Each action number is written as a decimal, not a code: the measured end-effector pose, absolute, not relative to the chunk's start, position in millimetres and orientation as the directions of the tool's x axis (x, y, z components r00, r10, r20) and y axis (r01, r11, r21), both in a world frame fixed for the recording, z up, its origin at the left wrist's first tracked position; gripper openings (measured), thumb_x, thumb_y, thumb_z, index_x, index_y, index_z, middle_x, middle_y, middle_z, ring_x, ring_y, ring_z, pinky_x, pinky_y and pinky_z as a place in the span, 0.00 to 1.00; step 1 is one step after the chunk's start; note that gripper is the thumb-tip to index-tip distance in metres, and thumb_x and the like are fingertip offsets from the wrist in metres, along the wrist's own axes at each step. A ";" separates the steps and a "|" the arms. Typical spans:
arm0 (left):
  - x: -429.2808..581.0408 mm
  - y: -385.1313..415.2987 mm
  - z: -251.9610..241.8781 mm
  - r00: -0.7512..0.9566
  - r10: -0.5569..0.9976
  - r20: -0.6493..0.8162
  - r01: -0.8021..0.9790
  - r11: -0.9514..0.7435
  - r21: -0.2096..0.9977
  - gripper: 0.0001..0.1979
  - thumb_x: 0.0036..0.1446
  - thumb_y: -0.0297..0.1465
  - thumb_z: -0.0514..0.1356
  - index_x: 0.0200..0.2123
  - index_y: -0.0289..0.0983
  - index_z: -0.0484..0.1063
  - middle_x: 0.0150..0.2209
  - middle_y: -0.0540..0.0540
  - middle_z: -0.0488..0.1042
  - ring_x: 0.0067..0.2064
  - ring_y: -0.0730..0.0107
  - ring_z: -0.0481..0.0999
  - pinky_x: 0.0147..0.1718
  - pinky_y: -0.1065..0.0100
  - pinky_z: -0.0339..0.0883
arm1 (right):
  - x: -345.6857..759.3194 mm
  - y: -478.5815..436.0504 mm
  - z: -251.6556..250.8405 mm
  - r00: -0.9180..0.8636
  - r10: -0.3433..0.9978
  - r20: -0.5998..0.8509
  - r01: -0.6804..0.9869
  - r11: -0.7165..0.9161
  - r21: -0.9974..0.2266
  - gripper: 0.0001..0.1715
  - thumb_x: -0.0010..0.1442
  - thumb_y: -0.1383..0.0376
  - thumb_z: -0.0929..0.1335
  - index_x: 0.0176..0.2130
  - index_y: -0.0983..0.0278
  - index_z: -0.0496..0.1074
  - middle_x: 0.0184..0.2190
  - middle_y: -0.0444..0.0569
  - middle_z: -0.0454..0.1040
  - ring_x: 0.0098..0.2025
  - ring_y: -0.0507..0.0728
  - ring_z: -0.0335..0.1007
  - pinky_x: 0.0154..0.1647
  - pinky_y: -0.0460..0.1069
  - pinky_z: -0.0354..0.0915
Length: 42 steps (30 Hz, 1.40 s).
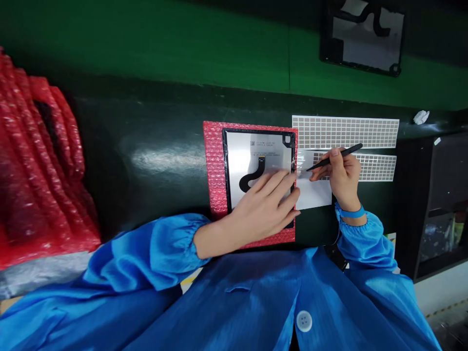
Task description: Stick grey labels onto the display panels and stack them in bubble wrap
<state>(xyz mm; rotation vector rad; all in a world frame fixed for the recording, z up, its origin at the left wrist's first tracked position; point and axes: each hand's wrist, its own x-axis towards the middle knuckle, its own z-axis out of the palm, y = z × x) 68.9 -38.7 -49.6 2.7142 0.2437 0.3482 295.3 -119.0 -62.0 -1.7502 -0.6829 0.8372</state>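
A tablet screen panel (239, 151) lies back side up on a red bubble-wrap sheet (215, 170), its black curved flex cable (258, 170) showing. My left hand (265, 202) rests spread over the panel's lower right part, hiding that corner. Between the thumb and fingers of my right hand (341, 173) is a pair of black tweezers (347, 152), the tip pointing left toward the panel's right edge. Under that tip lies a white sheet (316, 192). Two label sheets with small grey rectangles, an upper one (345, 131) and a lower one (378, 168), lie around my right hand.
A stack of red bubble-wrap bags (40, 170) fills the left side. Another screen panel (369, 41) lies on the green surface at the back right. A crumpled white scrap (421, 117) sits right of the label sheets. A blue wrist strap (351, 212) circles my right wrist.
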 end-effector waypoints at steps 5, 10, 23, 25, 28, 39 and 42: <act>54.0 -42.9 -44.4 0.938 0.279 0.205 0.197 -0.917 0.346 0.18 0.76 0.39 0.55 0.46 0.33 0.80 0.38 0.39 0.80 0.38 0.57 0.79 0.35 0.59 0.74 | 280.3 -95.5 -58.8 0.536 0.814 -0.225 0.046 -0.295 -0.955 0.32 0.65 0.33 0.69 0.37 0.58 0.72 0.23 0.42 0.80 0.22 0.54 0.80 0.22 0.47 0.75; 61.2 -41.8 -53.9 0.950 0.290 0.117 0.244 -0.921 0.303 0.22 0.76 0.39 0.55 0.58 0.28 0.77 0.42 0.36 0.79 0.42 0.52 0.80 0.37 0.57 0.75 | 280.8 -95.9 -60.7 0.511 0.814 -0.277 0.012 -0.328 -0.944 0.31 0.64 0.33 0.70 0.36 0.58 0.73 0.23 0.42 0.80 0.21 0.55 0.81 0.22 0.48 0.75; 63.8 -44.2 -54.7 0.955 0.298 -0.006 0.287 -0.914 0.287 0.26 0.77 0.39 0.53 0.68 0.30 0.72 0.48 0.33 0.79 0.49 0.49 0.80 0.39 0.58 0.75 | 276.3 -105.4 -68.2 0.468 0.833 -0.296 -0.024 -0.323 -0.946 0.28 0.67 0.38 0.71 0.37 0.59 0.74 0.21 0.40 0.80 0.23 0.54 0.83 0.26 0.47 0.80; 63.5 -44.1 -53.9 0.955 0.297 -0.011 0.288 -0.917 0.277 0.26 0.77 0.39 0.53 0.68 0.30 0.72 0.49 0.34 0.79 0.50 0.50 0.80 0.40 0.58 0.75 | 276.0 -105.6 -68.4 0.470 0.834 -0.289 -0.022 -0.316 -0.948 0.28 0.67 0.38 0.71 0.37 0.60 0.74 0.21 0.40 0.80 0.23 0.54 0.83 0.26 0.46 0.79; 63.5 -43.5 -52.1 0.955 0.293 -0.039 0.292 -0.915 0.278 0.26 0.77 0.40 0.52 0.69 0.31 0.71 0.49 0.34 0.79 0.50 0.50 0.80 0.42 0.58 0.76 | 275.4 -105.8 -69.2 0.478 0.832 -0.280 -0.028 -0.305 -0.952 0.28 0.67 0.38 0.71 0.37 0.60 0.74 0.21 0.40 0.79 0.23 0.54 0.83 0.26 0.45 0.78; 71.5 -45.2 -49.3 0.923 0.317 -0.216 0.371 -0.882 0.292 0.33 0.77 0.42 0.50 0.77 0.30 0.60 0.52 0.32 0.78 0.53 0.46 0.79 0.41 0.55 0.77 | 274.0 -106.5 -71.2 0.485 0.838 -0.250 0.015 -0.294 -0.956 0.27 0.69 0.40 0.71 0.37 0.60 0.75 0.19 0.39 0.78 0.25 0.54 0.84 0.27 0.45 0.79; 72.5 -42.8 -49.8 0.919 0.333 -0.213 0.388 -0.865 0.320 0.33 0.77 0.43 0.51 0.76 0.30 0.61 0.53 0.32 0.78 0.53 0.46 0.80 0.41 0.55 0.78 | 274.7 -106.9 -70.9 0.505 0.824 -0.256 -0.001 -0.296 -0.955 0.27 0.69 0.40 0.70 0.37 0.60 0.74 0.20 0.39 0.78 0.24 0.54 0.83 0.25 0.45 0.77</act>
